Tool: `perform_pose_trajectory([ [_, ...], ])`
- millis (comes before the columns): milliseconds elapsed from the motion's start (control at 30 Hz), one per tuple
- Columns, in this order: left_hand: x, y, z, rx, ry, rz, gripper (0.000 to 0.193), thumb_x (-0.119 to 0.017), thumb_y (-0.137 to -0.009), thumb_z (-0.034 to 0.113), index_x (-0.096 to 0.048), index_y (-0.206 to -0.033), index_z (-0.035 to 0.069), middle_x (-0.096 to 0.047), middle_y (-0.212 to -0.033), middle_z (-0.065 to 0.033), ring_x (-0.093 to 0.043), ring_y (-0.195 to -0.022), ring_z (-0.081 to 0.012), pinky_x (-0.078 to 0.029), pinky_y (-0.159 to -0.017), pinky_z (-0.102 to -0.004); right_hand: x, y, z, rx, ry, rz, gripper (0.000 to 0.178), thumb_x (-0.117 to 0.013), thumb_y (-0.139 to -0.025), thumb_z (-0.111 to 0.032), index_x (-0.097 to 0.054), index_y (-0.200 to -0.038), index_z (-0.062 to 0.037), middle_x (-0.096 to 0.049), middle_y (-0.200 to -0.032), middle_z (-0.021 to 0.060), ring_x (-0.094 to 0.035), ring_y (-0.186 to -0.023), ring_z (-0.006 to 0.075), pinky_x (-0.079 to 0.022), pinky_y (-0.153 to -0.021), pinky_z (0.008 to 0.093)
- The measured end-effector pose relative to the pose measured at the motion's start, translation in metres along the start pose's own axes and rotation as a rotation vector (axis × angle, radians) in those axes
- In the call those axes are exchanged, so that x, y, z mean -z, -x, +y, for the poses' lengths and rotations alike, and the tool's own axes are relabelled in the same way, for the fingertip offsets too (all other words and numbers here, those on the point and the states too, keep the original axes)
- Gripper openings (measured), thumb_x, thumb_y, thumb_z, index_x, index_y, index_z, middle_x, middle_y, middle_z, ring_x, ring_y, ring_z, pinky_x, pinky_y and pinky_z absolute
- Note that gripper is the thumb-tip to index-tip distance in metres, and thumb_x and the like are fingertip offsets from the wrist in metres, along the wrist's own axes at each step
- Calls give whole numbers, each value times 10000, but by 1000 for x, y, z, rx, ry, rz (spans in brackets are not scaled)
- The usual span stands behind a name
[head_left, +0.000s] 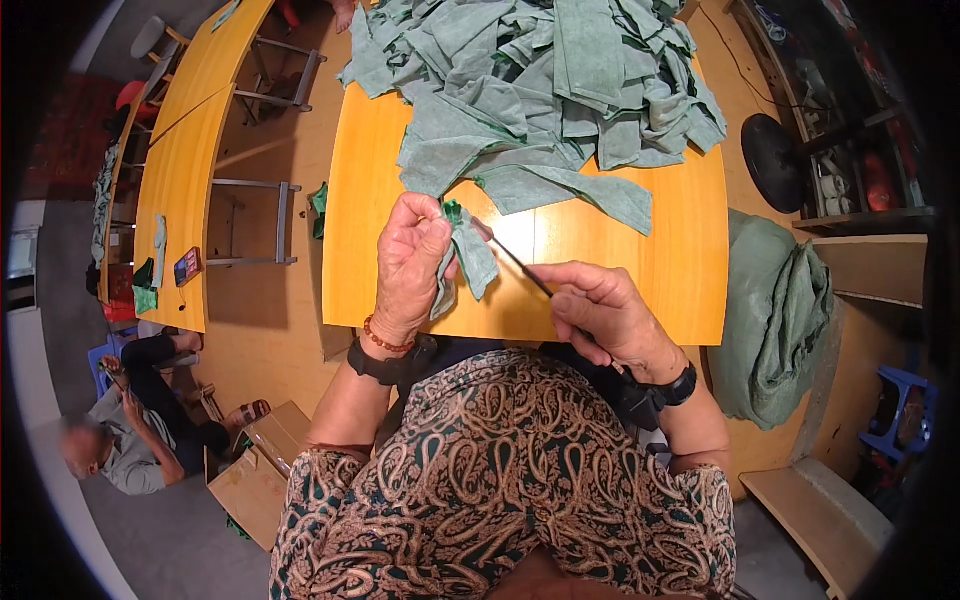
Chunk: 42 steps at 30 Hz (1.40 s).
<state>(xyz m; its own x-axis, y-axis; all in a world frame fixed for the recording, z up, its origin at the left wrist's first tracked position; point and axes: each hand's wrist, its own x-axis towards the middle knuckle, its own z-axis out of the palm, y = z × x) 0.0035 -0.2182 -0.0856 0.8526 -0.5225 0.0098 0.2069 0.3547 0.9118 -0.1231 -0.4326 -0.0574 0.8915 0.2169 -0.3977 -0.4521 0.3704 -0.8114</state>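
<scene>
Yellow table (640, 260), far half hidden under heaped green cloths (540, 80). Left hand (412, 262) pinches a green scrap (470, 250) above the near edge. Right hand (605, 312) grips a thin dark tool (515, 262), its tip lost in the scrap.

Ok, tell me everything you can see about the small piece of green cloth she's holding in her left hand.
The small green cloth piece looks like soft, pale grey-green fabric with a brighter green edge at its top. It is crumpled and folded, pinched in the left hand, and hangs down in a loose flap above the yellow table. The tip of a thin dark tool, held in the right hand, meets its upper part. It sits just in front of the big pile of similar cloth.
</scene>
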Motion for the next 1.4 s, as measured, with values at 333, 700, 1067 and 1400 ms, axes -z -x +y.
perform_pose_trajectory([
  [333, 7, 2, 2, 22, -70, -80, 154, -530, -1025, 239, -434, -1040, 120, -702, -1015, -166, -494, -585, -32, -426, -560, -159, -1, -15, 18, -9, 77, -73, 294, -545, -990, -73, -629, -1272, -59, -593, -653, 15, -433, -403, 31, -335, -363, 181],
  [700, -30, 15, -20, -98, 170, 130, 128, -488, -1042, 205, -391, -1109, 154, -645, -1020, -180, -455, -554, -39, -419, -538, -169, -27, -35, 31, 33, -245, 6, 239, -547, -976, -88, -596, -1196, -9, -583, -650, 25, -421, -392, 38, -302, -338, 189],
  [1067, -18, 14, -14, -59, 21, 169, 199, -493, -1028, 139, -340, -1152, 162, -657, -988, -197, -463, -554, -52, -399, -514, -157, -22, -34, 19, 43, -141, -1, 262, -529, -976, -61, -560, -1235, -49, -600, -709, 48, -423, -390, 42, -294, -336, 184],
  [1400, -17, 9, -6, -55, 22, 73, 120, -440, -1050, 169, -350, -1129, 163, -669, -986, -210, -451, -542, -47, -402, -533, -160, -1, -12, 19, -33, -89, -32, 276, -548, -989, -76, -625, -1250, -31, -598, -683, 38, -398, -402, 27, -268, -349, 173],
])
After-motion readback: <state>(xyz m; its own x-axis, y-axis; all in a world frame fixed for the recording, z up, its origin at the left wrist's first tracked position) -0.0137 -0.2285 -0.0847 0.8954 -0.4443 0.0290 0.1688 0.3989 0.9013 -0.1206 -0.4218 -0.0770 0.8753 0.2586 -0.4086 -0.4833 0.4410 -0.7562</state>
